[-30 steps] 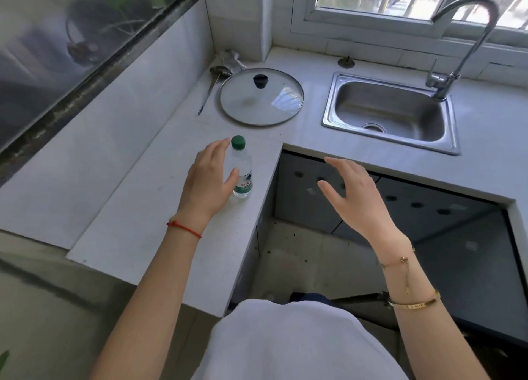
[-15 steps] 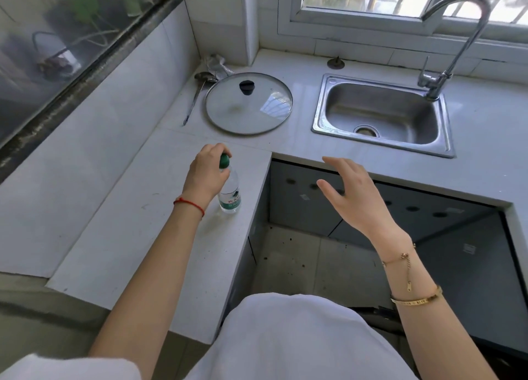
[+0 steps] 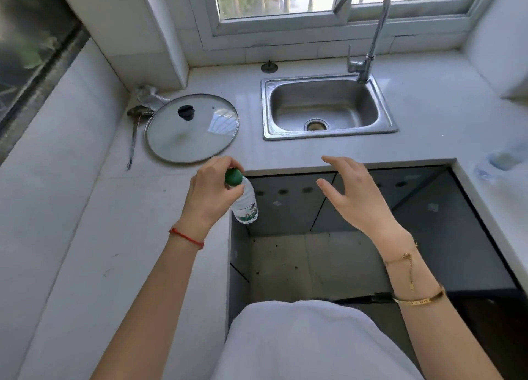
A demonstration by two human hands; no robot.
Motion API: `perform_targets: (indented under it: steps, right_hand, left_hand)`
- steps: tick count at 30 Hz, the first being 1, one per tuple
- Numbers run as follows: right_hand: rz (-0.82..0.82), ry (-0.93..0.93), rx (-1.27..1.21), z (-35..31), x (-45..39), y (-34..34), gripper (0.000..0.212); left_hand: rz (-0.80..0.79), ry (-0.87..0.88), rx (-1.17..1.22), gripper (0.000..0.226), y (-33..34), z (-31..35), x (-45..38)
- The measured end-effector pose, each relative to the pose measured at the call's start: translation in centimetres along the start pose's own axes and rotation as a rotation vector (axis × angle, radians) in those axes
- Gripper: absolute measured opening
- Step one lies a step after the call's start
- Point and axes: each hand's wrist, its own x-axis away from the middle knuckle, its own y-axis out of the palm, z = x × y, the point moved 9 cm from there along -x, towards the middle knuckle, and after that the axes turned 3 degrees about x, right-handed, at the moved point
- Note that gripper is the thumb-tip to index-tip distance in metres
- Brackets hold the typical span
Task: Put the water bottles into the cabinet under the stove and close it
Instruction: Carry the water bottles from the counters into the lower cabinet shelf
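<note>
Bottle (image 3: 245, 201) now hangs clear of the worktop (image 3: 120, 237), pinched at its green cap (image 3: 233, 177) by the left hand (image 3: 210, 197); half a second ago it stood upright on the worktop with that hand just closing over the cap, and a second ago the hand was only beside it. So the pick-up is done, and the carry toward the cabinet can begin. Its long axis is tilted, not vertical: the cap points up and toward the left hand's fingers, the base swings down and away to that hand's right, out past the worktop edge over the sunken bay. The right hand (image 3: 354, 197) floats on the far side of the bottle, well apart from it, fingers spread and slightly curled, holding nothing. I judge the cap-only pinch lets the bottle swing, so a steadying grip lower down may help. No open cabinet door is visible; the dark panels (image 3: 291, 205) beyond both hands look closed.
</note>
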Motion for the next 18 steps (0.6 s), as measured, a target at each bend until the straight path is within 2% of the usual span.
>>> perform_targets:
  steps: [9,18]
  right_hand:
    - [0.171,0.261,0.056,6.9,3.4,-4.6,0.049]
    - [0.322,0.461,0.146,15.6,3.3,-10.4,0.047]
  left_hand:
    - [-0.154,0.288,0.189,0.024,6.1,8.9,-5.2]
    - [-0.354,0.423,0.279,0.026,13.7,18.0,-10.4]
